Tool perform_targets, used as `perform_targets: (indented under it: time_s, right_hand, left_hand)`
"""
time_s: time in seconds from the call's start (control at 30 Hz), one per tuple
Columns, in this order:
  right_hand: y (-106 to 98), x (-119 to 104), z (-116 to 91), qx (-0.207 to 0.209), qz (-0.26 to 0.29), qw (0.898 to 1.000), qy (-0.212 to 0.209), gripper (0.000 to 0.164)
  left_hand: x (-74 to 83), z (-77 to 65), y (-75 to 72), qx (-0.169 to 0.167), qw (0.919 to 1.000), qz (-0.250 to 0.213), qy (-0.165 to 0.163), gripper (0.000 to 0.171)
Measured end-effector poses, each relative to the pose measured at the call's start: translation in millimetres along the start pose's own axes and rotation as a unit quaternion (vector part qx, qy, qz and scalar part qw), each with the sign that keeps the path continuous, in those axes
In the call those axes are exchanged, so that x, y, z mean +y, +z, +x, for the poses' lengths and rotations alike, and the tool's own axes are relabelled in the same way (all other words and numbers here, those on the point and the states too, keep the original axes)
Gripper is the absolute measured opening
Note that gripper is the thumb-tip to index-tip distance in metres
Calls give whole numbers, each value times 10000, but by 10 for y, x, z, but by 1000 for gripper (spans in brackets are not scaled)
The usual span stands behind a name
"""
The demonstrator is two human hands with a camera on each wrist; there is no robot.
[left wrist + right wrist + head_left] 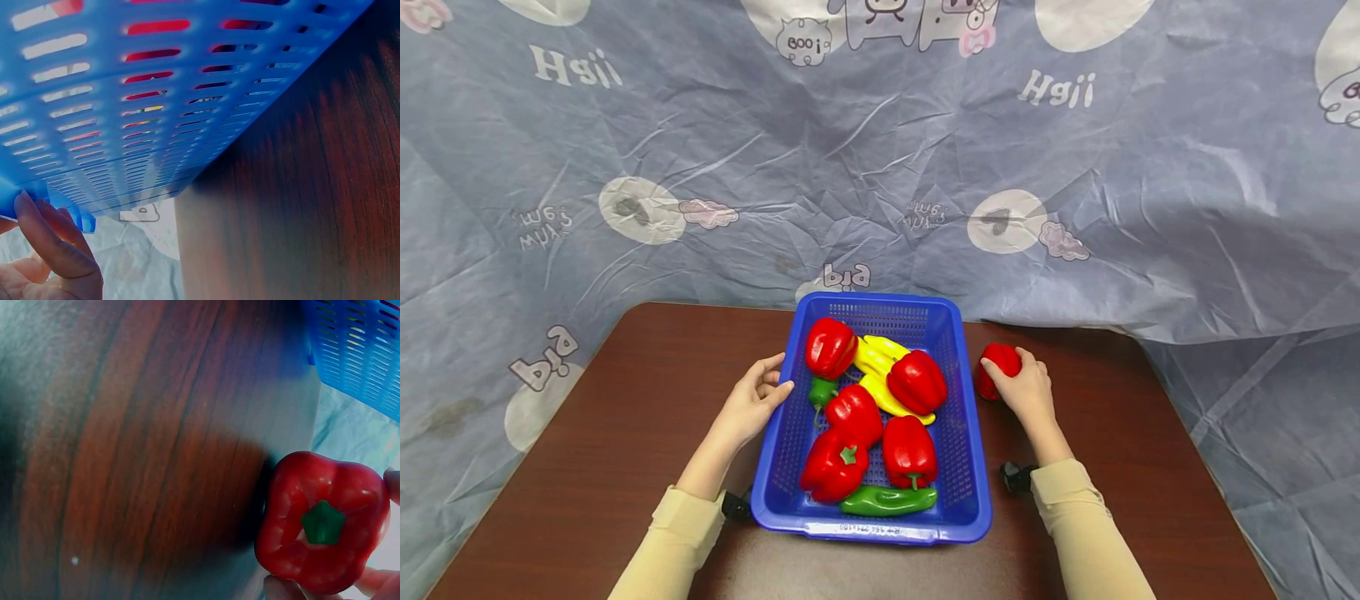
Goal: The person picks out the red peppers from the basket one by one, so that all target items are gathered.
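A blue plastic basket (pixel 968 467) stands mid-table, holding several red bell peppers (pixel 910 452), yellow peppers (pixel 874 360) and green peppers (pixel 889 501). My left hand (pixel 752 402) grips the basket's left rim, fingers under the lip and thumb on top; the left wrist view shows its fingers below the rim beside the slotted wall (pixel 144 81). To the right of the basket, my right hand (pixel 1024 385) holds another red bell pepper (pixel 997 371) between thumb and fingers. In the right wrist view that bell pepper (pixel 322 522) shows its green stem end toward the camera.
The brown wooden table (pixel 587 433) spreads to both sides of the basket. A wrinkled grey-blue cloth (pixel 880 167) printed with cartoons hangs behind its far edge. Dark wrist cameras (pixel 1018 477) are strapped at both sleeve cuffs.
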State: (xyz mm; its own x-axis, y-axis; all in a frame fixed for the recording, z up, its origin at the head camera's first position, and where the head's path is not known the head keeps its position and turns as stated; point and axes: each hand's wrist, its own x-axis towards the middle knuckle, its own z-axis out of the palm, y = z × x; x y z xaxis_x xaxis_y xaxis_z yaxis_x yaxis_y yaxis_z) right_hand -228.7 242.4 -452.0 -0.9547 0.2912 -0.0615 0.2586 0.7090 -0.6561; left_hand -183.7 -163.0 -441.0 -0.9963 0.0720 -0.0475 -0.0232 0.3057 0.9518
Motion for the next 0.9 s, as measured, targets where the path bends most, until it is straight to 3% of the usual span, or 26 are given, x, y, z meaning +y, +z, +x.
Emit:
perform_targets:
  time_s: [0.6,0.9]
  right_hand:
    - [-18,-13,-14,-301,17,9995,64,86]
    - [-128,-44,-14,-307,11,9995,-38,86]
  left_hand:
    - [-23,10,16,17,10000,-12,32,54]
    - [0,2,-11,-29,10000,-36,-13,55]
